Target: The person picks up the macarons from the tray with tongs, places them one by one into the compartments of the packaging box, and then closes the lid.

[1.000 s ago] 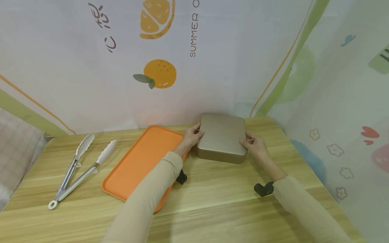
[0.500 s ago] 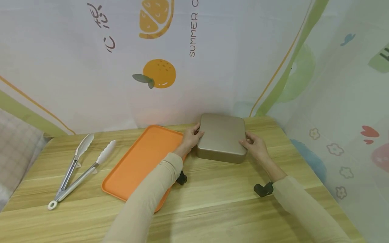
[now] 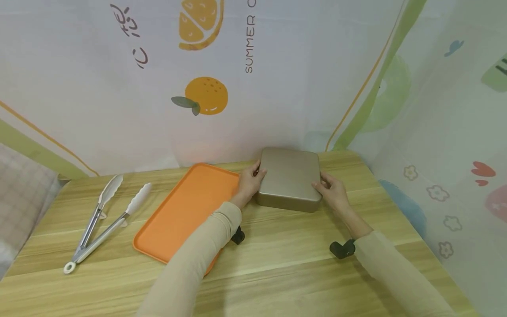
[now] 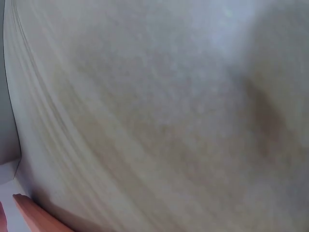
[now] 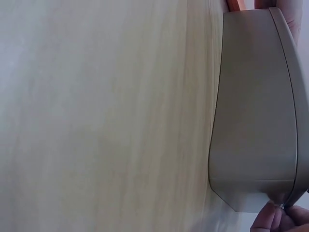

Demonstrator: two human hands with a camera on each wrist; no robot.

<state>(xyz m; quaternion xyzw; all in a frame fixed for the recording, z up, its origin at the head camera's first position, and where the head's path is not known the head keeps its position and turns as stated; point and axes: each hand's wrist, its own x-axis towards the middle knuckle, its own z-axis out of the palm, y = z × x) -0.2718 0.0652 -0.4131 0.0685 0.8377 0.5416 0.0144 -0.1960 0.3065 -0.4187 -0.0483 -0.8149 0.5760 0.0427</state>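
A square, bronze-coloured lidded box (image 3: 291, 174) rests on the wooden table near the back wall, with a thin seam running below its lid in the right wrist view. My left hand (image 3: 248, 182) grips its left side, the thumb on the top edge. On the opposite side my right hand (image 3: 334, 191) holds it the same way, thumb over the top edge and fingers curled against the side. The right fingertips (image 5: 277, 215) pinch at the lid seam in the right wrist view. The left wrist view shows only blurred tabletop and a corner of orange tray (image 4: 41, 217).
An orange tray (image 3: 186, 211) lies left of the box, partly under my left forearm. Farther left are spread tongs (image 3: 101, 229) with white tips. A printed curtain (image 3: 277, 88) hangs right behind the table (image 3: 277, 273). Small black devices (image 3: 342, 249) sit at both wrists.
My left wrist and forearm have shifted slightly to the right. Both hands keep their hold, and the box stays in nearly the same place. The head view has turned a little.
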